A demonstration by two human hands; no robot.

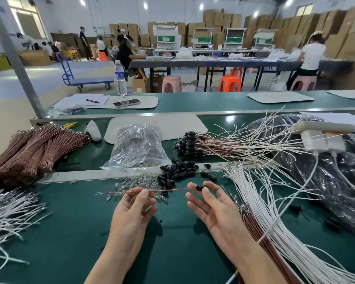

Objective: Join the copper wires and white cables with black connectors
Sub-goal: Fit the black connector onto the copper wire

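Left grip [131, 210] is pinched on a copper wire [168, 190] near its middle and right grip [211, 208] on a black connector [199, 188] at the wire's end, so both are held level above the desk [70, 232], probably for seating. Bare desk is found beneath for movement, hemmed by white cables [264, 212] on the right and loose connectors [176, 171] just beyond, within easy reach. Farther off, a bag [137, 148] and finished pieces [193, 144] are set clear of the work.

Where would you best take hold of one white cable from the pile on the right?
Probably near its free tip, pinched from the left: the white cables fan apart at those ends, but bunch tightly farther toward the near edge.
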